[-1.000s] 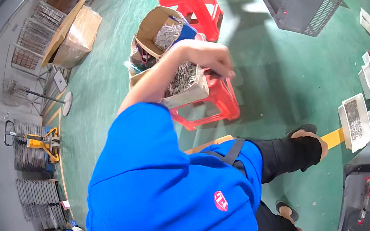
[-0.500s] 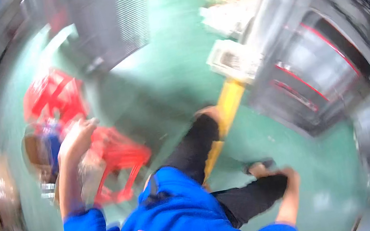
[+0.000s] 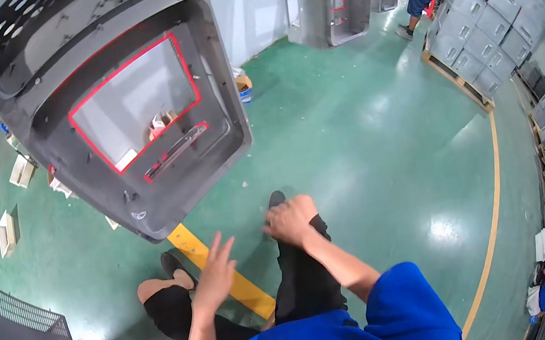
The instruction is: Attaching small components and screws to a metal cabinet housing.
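Left hand spread, right hand closed — grey panel ahead

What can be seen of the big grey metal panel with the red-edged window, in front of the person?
The grey metal panel looks like a sheet-metal housing, dull dark grey. It has a large rectangular opening outlined in red, a smaller red-outlined slot below it, a stepped frame, and perforated slots along the top. It stands tilted above the green floor, its lower corner near the yellow line. Neither hand touches it.
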